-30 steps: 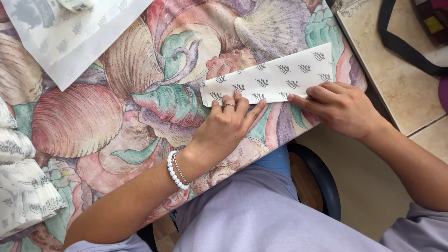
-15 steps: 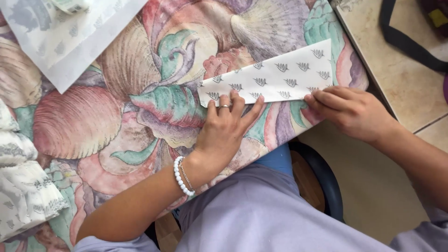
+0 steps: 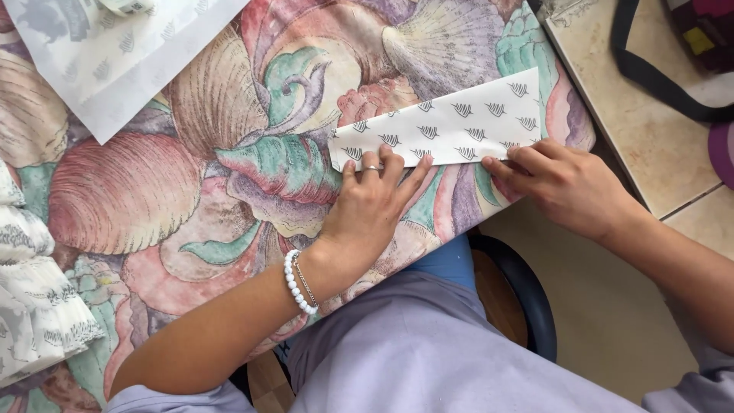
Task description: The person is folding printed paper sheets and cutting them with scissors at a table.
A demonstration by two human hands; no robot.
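One folded paper (image 3: pixel 451 126) — two hands, left hand (image 3: pixel 371 206), right hand (image 3: pixel 562 183), pressing.

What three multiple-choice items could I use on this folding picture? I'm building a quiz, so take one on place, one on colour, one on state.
1. Where does the folded patterned paper lie?
A. on the shell-print cloth
B. on the floor
C. in a lap

2. What colour are the bracelet beads?
A. red
B. white
C. black

3. How is the left hand placed?
A. lifted clear
B. fist closed
C. flat, fingers on the paper's edge

Answers: A, the shell-print cloth lies under it; B, pale beads at the wrist; C, fingers spread flat.
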